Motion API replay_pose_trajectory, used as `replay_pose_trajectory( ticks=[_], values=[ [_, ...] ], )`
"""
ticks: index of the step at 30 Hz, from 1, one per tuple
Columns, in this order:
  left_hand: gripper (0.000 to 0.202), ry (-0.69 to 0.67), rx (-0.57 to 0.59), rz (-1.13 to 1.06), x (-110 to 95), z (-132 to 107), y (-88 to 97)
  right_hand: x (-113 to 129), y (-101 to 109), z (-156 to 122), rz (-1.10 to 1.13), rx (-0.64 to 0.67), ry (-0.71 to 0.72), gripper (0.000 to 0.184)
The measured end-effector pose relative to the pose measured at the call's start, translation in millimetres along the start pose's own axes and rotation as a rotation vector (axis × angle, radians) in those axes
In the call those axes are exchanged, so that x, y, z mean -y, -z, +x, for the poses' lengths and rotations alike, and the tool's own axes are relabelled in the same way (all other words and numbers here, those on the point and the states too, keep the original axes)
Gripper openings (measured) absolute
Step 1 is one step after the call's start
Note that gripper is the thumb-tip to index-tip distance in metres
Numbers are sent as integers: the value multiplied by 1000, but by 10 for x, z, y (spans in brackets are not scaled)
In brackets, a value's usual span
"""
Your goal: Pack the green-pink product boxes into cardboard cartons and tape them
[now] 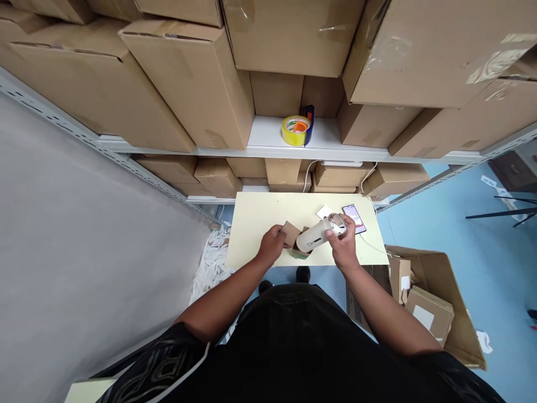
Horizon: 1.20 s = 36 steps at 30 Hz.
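Note:
A white bottle [312,237] with dark print and a clear, shiny top lies tilted over a small cardboard box [300,253]. Its lower end is at the box's open mouth; how deep it sits inside I cannot tell. My right hand [344,246] is closed around the bottle's top end. On the other side, my left hand [272,245] pinches a raised flap [290,234] of the box. Just beyond the bottle lie a phone [354,218] with a lit screen and a small white card [323,212], both on the pale yellow table [255,218].
Shelves packed with cardboard boxes [188,78] rise behind the table. A yellow tape roll [294,131] in a dispenser stands on the shelf edge. At right, a large open carton [455,313] holds several boxes. White scraps [210,263] cover the floor by the left wall.

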<state>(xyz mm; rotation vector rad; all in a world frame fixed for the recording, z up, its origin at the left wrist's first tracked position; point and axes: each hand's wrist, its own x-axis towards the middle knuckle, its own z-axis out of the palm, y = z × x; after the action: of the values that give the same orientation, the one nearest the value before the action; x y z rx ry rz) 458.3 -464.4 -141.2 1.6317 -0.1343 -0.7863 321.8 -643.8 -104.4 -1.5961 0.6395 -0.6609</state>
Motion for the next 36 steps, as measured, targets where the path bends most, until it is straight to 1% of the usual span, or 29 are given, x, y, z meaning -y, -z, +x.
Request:
replay_pose_trajectory(
  ticks=[3,5,8,11,14,16,19,21,23,25,26,28,30,32,33,34,36],
  values=[
    [18,112,-52,-160,56,-41,-10,-185,-91,-44,-15,41,-4,79],
    [17,135,-69,-208,92,-73,-7,-318,-147,-95,-55,97,-17,78],
    [17,105,-82,-224,150,-111,-1,-465,-249,-176,-206,135,-66,74],
    [21,84,-89,-256,231,-108,8,-544,-377,-223,-337,153,-107,68],
    [21,96,-124,-343,333,-69,37,-600,-512,-231,-408,168,-67,61],
    [21,109,-147,-401,398,-46,68,-641,-590,-219,-445,180,-69,59],
    [21,108,-165,-428,466,-41,128,-703,-672,-181,-471,268,-153,59],
    [22,96,-191,-405,484,-60,173,-737,-698,-151,-462,361,-155,64],
    [24,60,-223,-329,479,-96,220,-765,-696,-136,-437,436,-100,70],
    [30,-29,-223,-176,455,-144,266,-792,-667,-149,-421,467,-63,71],
    [35,-103,-198,-79,437,-170,286,-807,-645,-167,-413,474,-62,68],
    [44,-295,-91,137,399,-212,314,-839,-594,-213,-380,504,-64,63],
    [42,-480,10,349,366,-230,328,-871,-546,-254,-329,553,-38,66],
    [37,-580,28,524,346,-216,336,-898,-514,-266,-311,576,0,73],
    [40,-600,20,590,341,-199,343,-908,-504,-257,-321,580,19,77],
    [49,-610,17,640,339,-179,353,-915,-498,-239,-338,588,40,80],
    [77,-612,52,711,336,-132,387,-922,-497,-184,-373,633,103,88]
  ],
)
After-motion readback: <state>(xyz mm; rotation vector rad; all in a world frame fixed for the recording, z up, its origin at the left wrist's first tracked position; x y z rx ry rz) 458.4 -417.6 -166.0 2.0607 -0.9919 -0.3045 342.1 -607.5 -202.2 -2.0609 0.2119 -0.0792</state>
